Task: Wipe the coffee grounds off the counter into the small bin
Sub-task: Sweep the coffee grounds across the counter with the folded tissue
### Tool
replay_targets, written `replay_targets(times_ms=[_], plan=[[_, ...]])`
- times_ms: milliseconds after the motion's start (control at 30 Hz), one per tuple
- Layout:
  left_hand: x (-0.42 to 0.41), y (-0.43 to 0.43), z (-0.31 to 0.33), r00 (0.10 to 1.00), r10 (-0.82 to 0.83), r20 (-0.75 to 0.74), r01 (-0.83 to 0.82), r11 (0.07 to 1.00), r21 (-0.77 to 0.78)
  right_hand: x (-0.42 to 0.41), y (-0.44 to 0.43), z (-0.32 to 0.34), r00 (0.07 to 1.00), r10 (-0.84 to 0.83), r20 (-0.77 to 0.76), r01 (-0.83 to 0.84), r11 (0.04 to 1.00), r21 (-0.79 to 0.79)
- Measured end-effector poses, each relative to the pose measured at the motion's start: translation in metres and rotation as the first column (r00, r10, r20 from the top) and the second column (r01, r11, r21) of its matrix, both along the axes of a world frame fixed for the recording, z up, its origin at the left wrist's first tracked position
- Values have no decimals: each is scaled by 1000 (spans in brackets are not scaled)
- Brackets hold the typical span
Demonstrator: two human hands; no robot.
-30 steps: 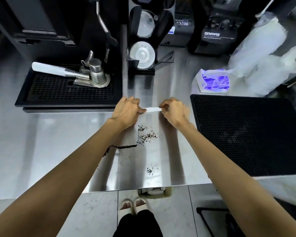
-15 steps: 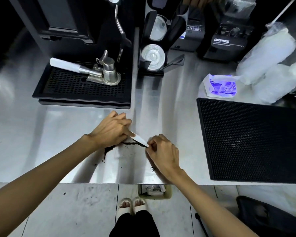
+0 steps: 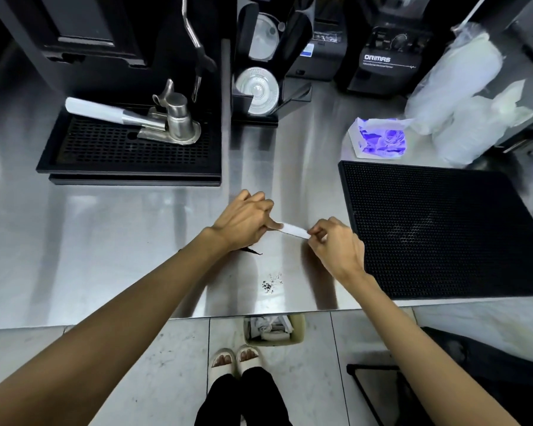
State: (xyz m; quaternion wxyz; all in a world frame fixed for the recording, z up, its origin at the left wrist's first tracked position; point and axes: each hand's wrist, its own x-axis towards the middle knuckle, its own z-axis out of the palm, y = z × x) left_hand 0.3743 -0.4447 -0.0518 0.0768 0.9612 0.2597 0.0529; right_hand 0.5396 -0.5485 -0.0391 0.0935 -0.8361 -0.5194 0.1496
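I see my left hand and right hand each pinching an end of a small white paper strip above the steel counter; dark coffee grounds lie nearer.

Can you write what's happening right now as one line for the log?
left hand + right hand: pinch white strip | coffee grounds: on counter | small bin: below edge

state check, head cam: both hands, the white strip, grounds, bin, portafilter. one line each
left hand: closed, pinching the strip's left end
right hand: closed, pinching the strip's right end
white strip: held taut between both hands over the counter
coffee grounds: small patch loose near the counter's front edge; a dark streak by the left wrist
small bin: open, on the floor below the edge, crumpled paper inside
portafilter: lying on the drip tray
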Motion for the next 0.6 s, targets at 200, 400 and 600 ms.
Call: replay_targets(times_ms=[200,400,600], plan=[[-20,-4,3,979,-193,-70,201,970,137,-31,-32,-7,997,71,30,-72,997,42],[-69,-2,-3,981,-171,-88,184,970,161,-79,-36,-14,985,167,-38,-165,985,58],[-109,0,4,993,86,87,-96,989,117,-89,6,1,976,183,-121,-175,982,73]])
